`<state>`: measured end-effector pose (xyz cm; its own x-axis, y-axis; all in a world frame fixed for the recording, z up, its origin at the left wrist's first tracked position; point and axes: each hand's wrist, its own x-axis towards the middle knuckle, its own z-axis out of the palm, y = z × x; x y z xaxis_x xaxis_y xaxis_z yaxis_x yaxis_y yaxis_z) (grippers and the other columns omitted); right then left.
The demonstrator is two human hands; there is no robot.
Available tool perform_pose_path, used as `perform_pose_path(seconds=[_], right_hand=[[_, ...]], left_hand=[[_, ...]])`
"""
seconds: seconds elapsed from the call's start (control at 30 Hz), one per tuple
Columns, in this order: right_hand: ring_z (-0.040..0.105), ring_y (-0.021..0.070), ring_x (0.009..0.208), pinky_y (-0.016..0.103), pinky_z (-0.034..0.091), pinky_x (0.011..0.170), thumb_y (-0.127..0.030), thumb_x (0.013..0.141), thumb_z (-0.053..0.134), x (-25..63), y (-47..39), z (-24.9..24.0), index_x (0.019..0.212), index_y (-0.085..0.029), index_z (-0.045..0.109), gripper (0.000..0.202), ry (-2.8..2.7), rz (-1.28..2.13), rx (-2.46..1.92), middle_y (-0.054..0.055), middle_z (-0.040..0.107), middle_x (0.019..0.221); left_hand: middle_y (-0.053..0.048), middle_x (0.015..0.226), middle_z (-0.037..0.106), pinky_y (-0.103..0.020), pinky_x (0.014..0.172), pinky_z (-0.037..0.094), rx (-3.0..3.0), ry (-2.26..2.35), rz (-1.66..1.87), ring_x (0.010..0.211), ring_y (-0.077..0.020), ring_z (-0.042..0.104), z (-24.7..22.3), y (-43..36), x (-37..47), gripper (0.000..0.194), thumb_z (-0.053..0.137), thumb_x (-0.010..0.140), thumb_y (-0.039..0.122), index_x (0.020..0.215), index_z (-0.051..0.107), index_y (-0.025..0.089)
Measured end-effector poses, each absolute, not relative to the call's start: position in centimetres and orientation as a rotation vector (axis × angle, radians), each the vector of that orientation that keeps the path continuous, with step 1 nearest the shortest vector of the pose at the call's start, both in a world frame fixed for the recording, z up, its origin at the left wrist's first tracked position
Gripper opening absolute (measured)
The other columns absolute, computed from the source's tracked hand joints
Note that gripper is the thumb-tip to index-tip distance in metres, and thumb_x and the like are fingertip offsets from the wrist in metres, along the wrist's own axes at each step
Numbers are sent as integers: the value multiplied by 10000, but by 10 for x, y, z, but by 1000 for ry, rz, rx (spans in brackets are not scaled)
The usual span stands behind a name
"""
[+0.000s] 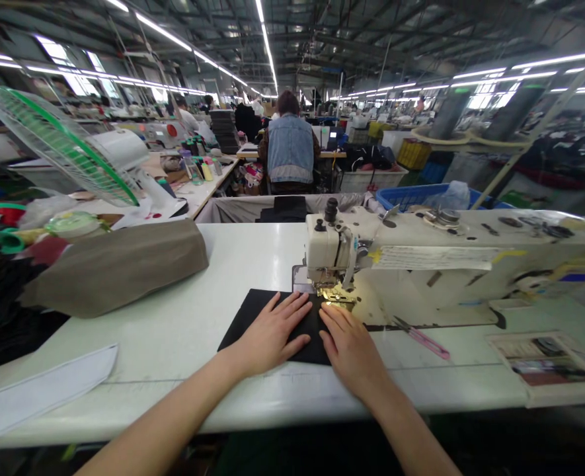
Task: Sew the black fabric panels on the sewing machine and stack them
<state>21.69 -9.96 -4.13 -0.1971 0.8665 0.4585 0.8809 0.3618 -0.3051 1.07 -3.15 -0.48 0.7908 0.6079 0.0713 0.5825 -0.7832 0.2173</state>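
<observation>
A black fabric piece (245, 314) lies flat on the pale table, its far right part by the needle area of a sewing machine (332, 248). My left hand (275, 330) rests on the fabric with fingers stretched out. Close to the brass-coloured plate (339, 299) under the machine head, my right hand (349, 347) lies on the fabric's right edge, fingers extended and side by side. Neither hand grips anything. The palms and arms hide part of the fabric, and the needle itself is too small to make out.
Pink-handled thread snips (424, 338) and a small tray of tools (550, 367) lie on the right. A grey-brown fabric piece (123, 268), a white strip (49, 390) and a fan (64, 145) are on the left. Ahead, a person in a denim vest (291, 149) sits facing away.
</observation>
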Motion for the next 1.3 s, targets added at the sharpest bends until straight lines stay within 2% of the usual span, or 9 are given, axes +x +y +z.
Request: perform_pose_path(seconds=[0.43,0.53,0.63,0.73,0.9,1.03,1.3], right_hand=[[544,279,1259,499,467,1090,-160,957,505,217,-98,-33,1314,-141,618,375,-2087,5,-1540,133,624,1353],[560,274,1250,501,476,1083,-171,974,483,220,-113,-34,1323,-147,615,374,-2106,8,-1491,125,637,1342],[568,266,1249,492,485,1073,-189,1002,445,224,-136,-35,1345,-153,598,377,-2141,12,-1439,112,640,1348],[559,262,1259,476,477,1081,-201,1020,425,227,-152,-35,1357,-150,585,377,-2188,25,-1406,100,633,1363],[570,271,1205,514,458,1072,-204,1025,429,229,-142,-33,1324,-157,608,352,-2186,10,-1417,93,649,1337],[576,259,1153,500,453,1060,-191,1013,458,229,-117,-29,1262,-181,646,312,-2156,1,-1414,87,673,1271],[583,268,1025,442,501,902,-192,970,535,229,-78,-22,1143,-211,683,228,-2124,-31,-1564,94,657,1083]], left_hand=[[-108,1627,288,-547,1222,186,2787,929,175,1509,-281,259,-1,-23,11,623,481,1000,488,1546,343,222],[-69,1619,320,-574,1219,181,2787,835,159,1514,-281,243,3,-38,8,503,435,1030,365,1522,396,265],[-19,1594,381,-529,1238,177,2784,629,141,1513,-244,252,6,-61,4,484,401,1037,259,1518,402,314],[-24,1585,397,-502,1244,190,2762,595,151,1505,-238,276,8,-76,1,507,428,1038,289,1541,364,302],[-29,1575,415,-507,1234,217,2777,650,167,1485,-239,325,5,-60,2,457,436,1043,346,1497,441,299],[-35,1570,425,-502,1228,230,2793,665,209,1466,-225,365,1,-35,5,437,434,1044,343,1477,470,307],[-46,1557,448,-529,1205,271,2769,721,251,1450,-250,392,-4,8,13,415,438,1034,341,1438,526,308]])
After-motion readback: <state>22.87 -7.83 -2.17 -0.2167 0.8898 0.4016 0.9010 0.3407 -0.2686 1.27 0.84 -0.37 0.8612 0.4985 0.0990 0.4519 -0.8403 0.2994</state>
